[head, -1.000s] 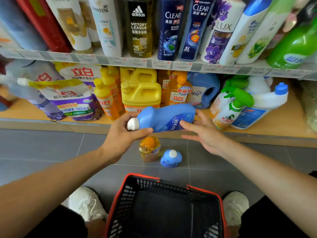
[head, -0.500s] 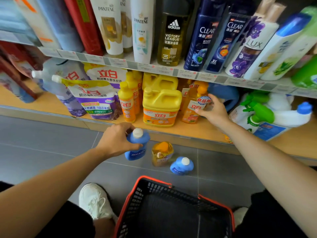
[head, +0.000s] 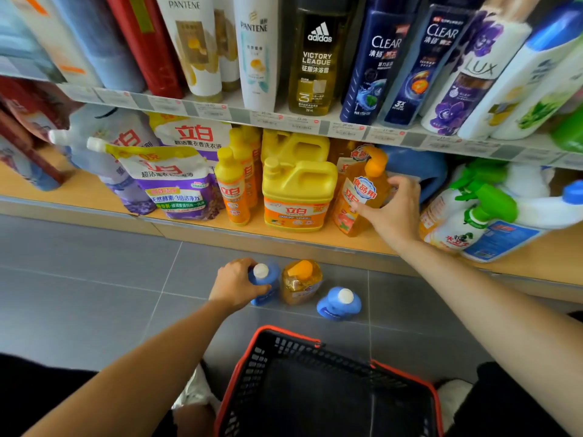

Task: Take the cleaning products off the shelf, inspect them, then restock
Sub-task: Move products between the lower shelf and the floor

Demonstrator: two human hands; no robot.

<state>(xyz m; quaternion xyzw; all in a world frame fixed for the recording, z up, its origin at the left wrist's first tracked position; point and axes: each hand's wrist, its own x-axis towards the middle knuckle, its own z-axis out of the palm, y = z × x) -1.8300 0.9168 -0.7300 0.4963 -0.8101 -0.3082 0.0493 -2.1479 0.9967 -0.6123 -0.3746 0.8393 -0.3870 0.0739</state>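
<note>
Grey floor tiles carry a red-rimmed mesh basket (head: 328, 383) nearest, then the left hand (head: 235, 287), fingers curled round a blue white-capped bottle (head: 264, 283) standing upright beside an amber orange-capped bottle (head: 301, 282) and a second blue bottle (head: 339, 304). Half a second ago that held bottle was above the floor; now it rests there. Farther, the right hand (head: 394, 212) grips an orange translucent pump bottle (head: 362, 190) on the wooden shelf (head: 536, 260), beside a glossy yellow jug (head: 298, 193).

Top shelf, 11 to 2 o'clock: PANTENE bottles (head: 195, 48), adidas VICTORY LEAGUE bottle (head: 315, 58), two CLEAR bottles (head: 378, 64), LUX bottle (head: 473, 77). Below, 立白 on the yellow jug (head: 298, 197).
</note>
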